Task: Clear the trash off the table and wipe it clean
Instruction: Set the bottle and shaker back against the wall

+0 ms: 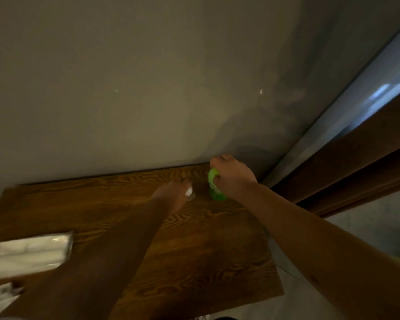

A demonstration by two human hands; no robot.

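We reach both arms across the wooden table (pixel 194 250) toward its far edge by the grey wall (pixel 125 65). Our right hand (pixel 233 175) is closed around a green bottle (pixel 214 190) standing at the far right of the tabletop. Just left of it, our left hand (pixel 173 196) is blurred; it seems curled on a small clear object (pixel 190 194), but we cannot tell for sure. 1 white tissue pack (pixel 30 252) lies at the near left.
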